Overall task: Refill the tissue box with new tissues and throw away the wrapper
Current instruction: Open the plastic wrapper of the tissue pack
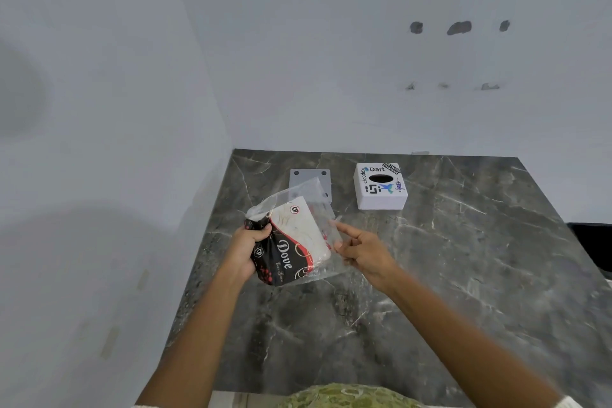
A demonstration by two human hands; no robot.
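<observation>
A pack of new tissues (299, 237) in a clear plastic wrapper printed black, red and white is held above the dark marble counter (447, 275). My left hand (246, 250) grips the pack's printed left end. My right hand (359, 250) pinches the clear loose wrapper edge on the pack's right side. The wrapper's top end stands open and loose. A white cube tissue box (381, 187) covered in stickers, with a dark oval slot on top, sits further back on the counter. A flat white plate (309, 180) with holes at its corners lies left of the box, partly behind the wrapper.
White walls close the counter at the back and on the left. A dark object (592, 245) shows at the counter's right edge. Green patterned cloth (351, 397) lies at the bottom of the view.
</observation>
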